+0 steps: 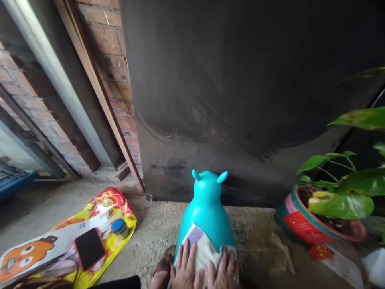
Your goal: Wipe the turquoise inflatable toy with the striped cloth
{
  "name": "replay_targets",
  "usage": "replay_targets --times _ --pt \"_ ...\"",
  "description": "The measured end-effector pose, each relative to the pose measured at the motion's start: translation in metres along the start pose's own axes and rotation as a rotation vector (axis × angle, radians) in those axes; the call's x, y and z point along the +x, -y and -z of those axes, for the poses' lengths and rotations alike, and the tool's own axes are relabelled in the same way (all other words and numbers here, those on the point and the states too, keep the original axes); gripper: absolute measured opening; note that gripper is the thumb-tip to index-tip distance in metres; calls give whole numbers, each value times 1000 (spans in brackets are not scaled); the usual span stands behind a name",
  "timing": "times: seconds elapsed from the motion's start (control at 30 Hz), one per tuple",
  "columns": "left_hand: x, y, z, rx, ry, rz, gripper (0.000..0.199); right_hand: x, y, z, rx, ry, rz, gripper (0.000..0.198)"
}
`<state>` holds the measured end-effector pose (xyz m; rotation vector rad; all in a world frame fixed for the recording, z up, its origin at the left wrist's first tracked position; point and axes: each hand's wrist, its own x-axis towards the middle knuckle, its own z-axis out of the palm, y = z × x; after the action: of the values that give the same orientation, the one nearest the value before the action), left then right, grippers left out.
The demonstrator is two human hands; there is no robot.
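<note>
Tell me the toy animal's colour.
The toy animal is bright turquoise, shown best in the head view.

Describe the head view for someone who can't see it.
A person's left hand and right hand rest on a pale cloth over a turquoise animal-shaped toy. A phone and jar sit to the left, a potted plant to the right, a dark panel behind.

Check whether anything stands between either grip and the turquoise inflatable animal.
Yes, a pale cloth: it lies on the turquoise inflatable animal, under both the left grip and the right grip. Beyond the cloth, nothing visible blocks the way to the animal's head.
</note>
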<state>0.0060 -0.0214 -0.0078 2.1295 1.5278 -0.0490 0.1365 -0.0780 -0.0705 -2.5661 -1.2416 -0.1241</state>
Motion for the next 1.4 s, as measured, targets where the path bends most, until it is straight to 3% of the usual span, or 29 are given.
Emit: replay_targets --times 0.17,0.3,0.43,0.53,0.67,0.8,0.93,1.17,1.4 --pt "33 -11 14 -51 -23 32 61 75 29 30 -14 231 -121 70" --pt "68 -20 24 -134 -60 62 61 124 48 33 26 246 -115 70" --pt "83 -25 30 -170 -93 79 60 141 56 35 60 224 -93 68" --pt "76 -25 31 -180 -86 68 59 125 55 41 71 208 -92 67" --pt "43 -21 27 -126 -61 76 61 66 39 37 65 187 -52 62" --pt "5 -15 16 -72 -25 12 62 5 5 23 115 -33 42 62" --pt "-7 -12 8 -86 -14 22 64 -5 -15 21 250 -43 108 61" --pt "20 -22 21 -98 -21 44 63 65 5 15 287 91 -85 79" --pt "52 -24 28 -157 -77 13 65 148 6 -2 368 92 -95 86"
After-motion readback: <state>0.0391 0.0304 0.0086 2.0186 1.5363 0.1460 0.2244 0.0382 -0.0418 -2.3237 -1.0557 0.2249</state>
